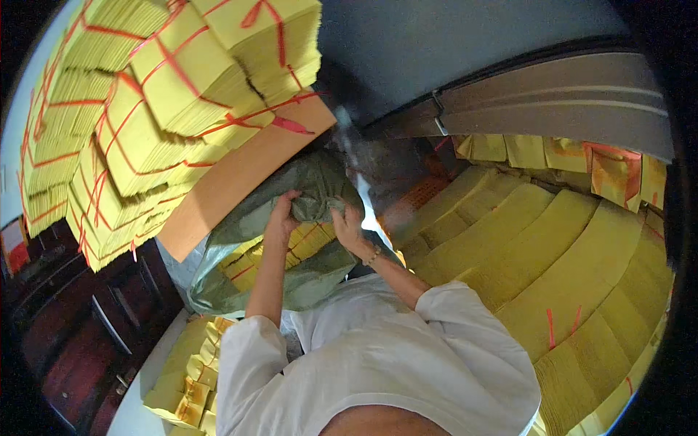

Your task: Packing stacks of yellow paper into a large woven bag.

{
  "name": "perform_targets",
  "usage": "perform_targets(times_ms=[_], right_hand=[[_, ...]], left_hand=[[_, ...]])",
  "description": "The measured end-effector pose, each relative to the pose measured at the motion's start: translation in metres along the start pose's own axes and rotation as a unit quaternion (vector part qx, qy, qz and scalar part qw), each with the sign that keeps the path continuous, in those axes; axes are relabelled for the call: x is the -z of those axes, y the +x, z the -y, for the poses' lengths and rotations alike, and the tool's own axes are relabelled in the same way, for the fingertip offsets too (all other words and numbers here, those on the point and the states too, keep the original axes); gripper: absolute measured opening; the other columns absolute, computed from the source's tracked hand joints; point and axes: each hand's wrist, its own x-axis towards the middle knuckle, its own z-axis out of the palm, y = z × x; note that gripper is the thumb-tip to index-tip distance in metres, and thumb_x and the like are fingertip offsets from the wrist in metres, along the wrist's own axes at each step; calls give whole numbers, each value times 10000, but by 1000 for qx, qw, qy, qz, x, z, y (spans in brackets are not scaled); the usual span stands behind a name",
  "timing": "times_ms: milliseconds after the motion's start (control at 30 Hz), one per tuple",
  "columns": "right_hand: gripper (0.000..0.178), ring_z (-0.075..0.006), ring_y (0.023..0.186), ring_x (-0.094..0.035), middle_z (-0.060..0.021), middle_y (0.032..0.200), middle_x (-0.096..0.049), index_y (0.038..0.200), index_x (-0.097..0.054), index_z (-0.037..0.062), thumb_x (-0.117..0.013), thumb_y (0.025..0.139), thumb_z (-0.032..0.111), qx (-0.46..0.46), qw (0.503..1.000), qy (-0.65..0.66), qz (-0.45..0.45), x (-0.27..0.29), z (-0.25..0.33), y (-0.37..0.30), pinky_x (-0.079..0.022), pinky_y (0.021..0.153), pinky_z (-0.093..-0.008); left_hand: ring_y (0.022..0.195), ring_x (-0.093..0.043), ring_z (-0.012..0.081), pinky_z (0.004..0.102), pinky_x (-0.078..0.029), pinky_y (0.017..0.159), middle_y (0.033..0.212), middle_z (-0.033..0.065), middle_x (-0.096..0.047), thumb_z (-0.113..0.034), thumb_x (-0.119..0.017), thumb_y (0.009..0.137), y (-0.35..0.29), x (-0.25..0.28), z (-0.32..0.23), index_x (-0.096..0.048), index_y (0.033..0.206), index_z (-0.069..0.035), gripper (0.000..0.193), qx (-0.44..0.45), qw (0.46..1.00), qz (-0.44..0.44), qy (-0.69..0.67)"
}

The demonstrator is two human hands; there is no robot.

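A green woven sack (320, 272) stands open in front of me. Yellow paper bundles (243, 265) tied with red string lie inside it. My left hand (285, 209) is closed on the gathered far edge of the sack. A short way to the right, my right hand (347, 224), with a bracelet at the wrist, pinches the same bunched fabric. Between the two hands the cloth is crumpled and folded. The fingertips are partly hidden in it.
Tall stacks of red-tied yellow paper (174, 80) stand at the far left, beside an orange-brown board (247, 182). Long rows of yellow paper (538, 261) fill the right side. A dark red wooden door (94, 320) is at the left, with more yellow paper (193, 367) near me.
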Motion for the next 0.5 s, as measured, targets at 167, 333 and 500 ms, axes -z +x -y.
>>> perform_targets(times_ms=[167,333,500], right_hand=[[292,-261,567,-499,-146,629,-506,928,-562,-39,-493,894,242,-31,995,52,-75,-2,-5,19,-374,552,-426],[295,-168,594,-416,-63,625,-453,749,-466,-27,-451,896,228,-39,992,68,-97,-10,-2,17,-337,539,-372],[300,-103,586,-374,-8,609,-412,732,-468,-15,-452,899,233,-52,987,138,-62,-11,-15,13,-325,514,-335]], left_hand=[[938,-572,270,401,-480,767,1075,153,-571,-241,-478,865,4,-28,-6,-527,1112,38,376,-79,977,-85,179],[954,-543,244,374,-455,766,1139,173,-541,-225,-470,845,10,-2,3,-489,1149,99,444,-83,923,-209,313],[978,-534,229,326,-423,844,1128,132,-549,-173,-491,852,-39,-50,1,-468,1190,56,409,-101,975,-149,129]])
